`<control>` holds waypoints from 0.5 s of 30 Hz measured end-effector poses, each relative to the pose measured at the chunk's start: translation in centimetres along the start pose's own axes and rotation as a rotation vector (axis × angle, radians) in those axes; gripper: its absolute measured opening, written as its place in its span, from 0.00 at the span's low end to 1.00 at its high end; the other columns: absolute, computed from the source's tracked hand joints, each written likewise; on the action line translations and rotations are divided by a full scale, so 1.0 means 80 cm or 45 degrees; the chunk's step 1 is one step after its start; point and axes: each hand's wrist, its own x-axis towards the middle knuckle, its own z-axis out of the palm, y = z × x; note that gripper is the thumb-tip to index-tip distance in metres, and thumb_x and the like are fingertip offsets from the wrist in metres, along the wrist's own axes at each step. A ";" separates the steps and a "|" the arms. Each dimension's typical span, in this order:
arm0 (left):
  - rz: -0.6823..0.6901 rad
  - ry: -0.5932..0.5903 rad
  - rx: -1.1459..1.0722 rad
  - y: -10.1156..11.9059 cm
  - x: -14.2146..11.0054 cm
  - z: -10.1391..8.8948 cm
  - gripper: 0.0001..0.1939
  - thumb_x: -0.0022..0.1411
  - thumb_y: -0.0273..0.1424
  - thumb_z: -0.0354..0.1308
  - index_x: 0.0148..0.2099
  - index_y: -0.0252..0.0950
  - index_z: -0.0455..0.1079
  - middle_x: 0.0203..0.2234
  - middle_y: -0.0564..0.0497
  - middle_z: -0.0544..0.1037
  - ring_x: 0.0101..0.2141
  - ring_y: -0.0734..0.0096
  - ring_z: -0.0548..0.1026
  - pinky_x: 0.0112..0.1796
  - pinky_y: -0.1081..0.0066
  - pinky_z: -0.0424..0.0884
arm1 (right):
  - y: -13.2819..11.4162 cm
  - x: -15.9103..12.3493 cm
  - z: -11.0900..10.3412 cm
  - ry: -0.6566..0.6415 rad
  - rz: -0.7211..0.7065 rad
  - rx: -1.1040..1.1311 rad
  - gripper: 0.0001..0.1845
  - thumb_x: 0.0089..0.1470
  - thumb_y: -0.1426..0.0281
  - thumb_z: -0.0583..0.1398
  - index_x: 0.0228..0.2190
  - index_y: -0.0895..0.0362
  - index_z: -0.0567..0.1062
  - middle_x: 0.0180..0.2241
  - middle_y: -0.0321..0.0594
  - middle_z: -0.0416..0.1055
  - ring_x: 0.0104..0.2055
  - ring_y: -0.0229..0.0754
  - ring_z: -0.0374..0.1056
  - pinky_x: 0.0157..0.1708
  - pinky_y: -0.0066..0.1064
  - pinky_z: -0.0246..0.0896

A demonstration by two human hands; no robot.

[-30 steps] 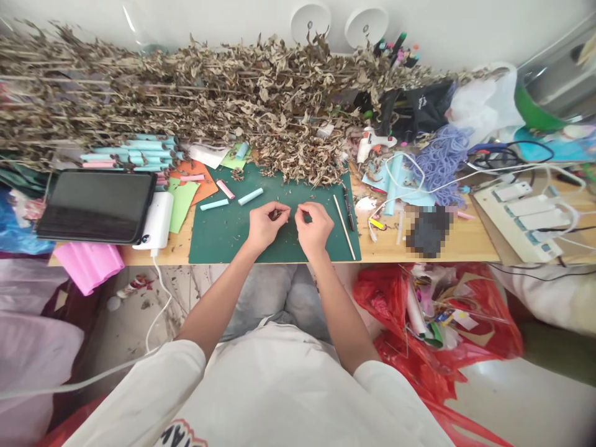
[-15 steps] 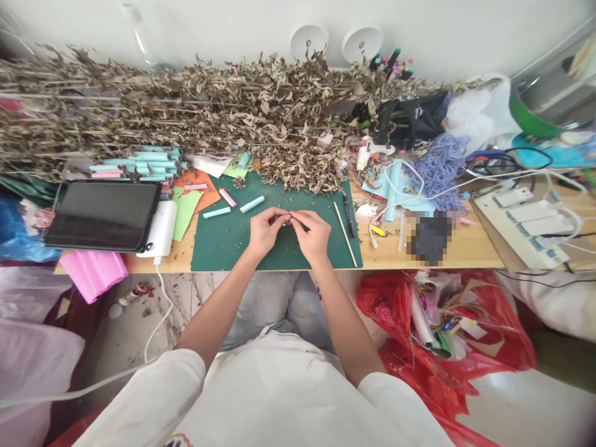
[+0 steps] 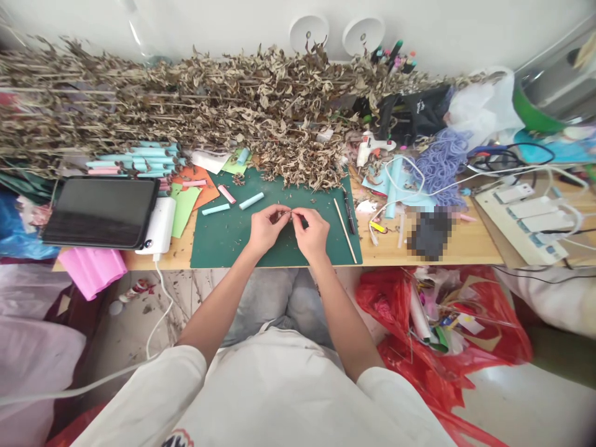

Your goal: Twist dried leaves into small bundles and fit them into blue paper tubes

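Observation:
Both hands meet fingertip to fingertip over a green cutting mat (image 3: pixel 223 239). My left hand (image 3: pixel 265 230) is closed in a pinch, and a small brown bit that looks like dried leaf (image 3: pixel 281 216) shows at its fingers. My right hand (image 3: pixel 313 232) pinches at the same small piece from the other side; the fingers partly hide it. Left of the hands on the mat lie two light-blue paper tubes (image 3: pixel 252 200) and a pink tube (image 3: pixel 226 194). Right of them are a thin wooden stick (image 3: pixel 345 231) and a black pen (image 3: pixel 349 211). A heap of dried leaves (image 3: pixel 307 162) covers the mat's far edge.
Long dried stalks (image 3: pixel 139 118) fill the back. At left are stacked paper tubes (image 3: pixel 153 158), a tablet (image 3: pixel 100 211) and a white power bank (image 3: pixel 158 226). At right stand a glue gun (image 3: pixel 372 148), purple yarn (image 3: pixel 442 164) and a power strip (image 3: pixel 521 220). A red bag (image 3: pixel 386 304) sits below.
The fingertips have shifted slightly, with the right fingers drawn a little apart from the left. The view has tilted a touch; objects on the table stay put.

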 end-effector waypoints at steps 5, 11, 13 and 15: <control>0.004 -0.011 0.049 -0.001 -0.001 0.002 0.08 0.59 0.35 0.63 0.37 0.36 0.79 0.20 0.55 0.72 0.22 0.77 0.62 0.25 0.73 0.58 | 0.003 -0.001 0.004 -0.011 -0.014 -0.049 0.09 0.61 0.69 0.57 0.33 0.54 0.77 0.32 0.42 0.78 0.35 0.44 0.72 0.39 0.37 0.70; -0.053 0.072 -0.055 0.003 -0.001 0.002 0.08 0.58 0.35 0.64 0.35 0.35 0.80 0.24 0.52 0.78 0.22 0.77 0.67 0.26 0.74 0.62 | 0.010 0.000 0.006 0.045 0.010 -0.113 0.09 0.61 0.70 0.57 0.33 0.55 0.78 0.33 0.43 0.79 0.37 0.45 0.73 0.40 0.38 0.70; -0.066 0.094 -0.109 0.003 0.000 0.001 0.09 0.58 0.36 0.64 0.37 0.35 0.80 0.26 0.51 0.80 0.24 0.76 0.70 0.27 0.74 0.66 | 0.009 0.001 0.004 0.040 -0.021 -0.100 0.09 0.61 0.70 0.57 0.34 0.55 0.79 0.35 0.44 0.80 0.39 0.46 0.74 0.43 0.39 0.71; -0.059 0.104 -0.138 0.002 0.002 0.002 0.09 0.59 0.36 0.65 0.38 0.35 0.79 0.27 0.51 0.80 0.25 0.75 0.72 0.29 0.74 0.68 | 0.007 0.002 0.002 0.037 -0.045 -0.082 0.11 0.61 0.71 0.56 0.38 0.54 0.79 0.39 0.44 0.80 0.42 0.46 0.74 0.45 0.40 0.72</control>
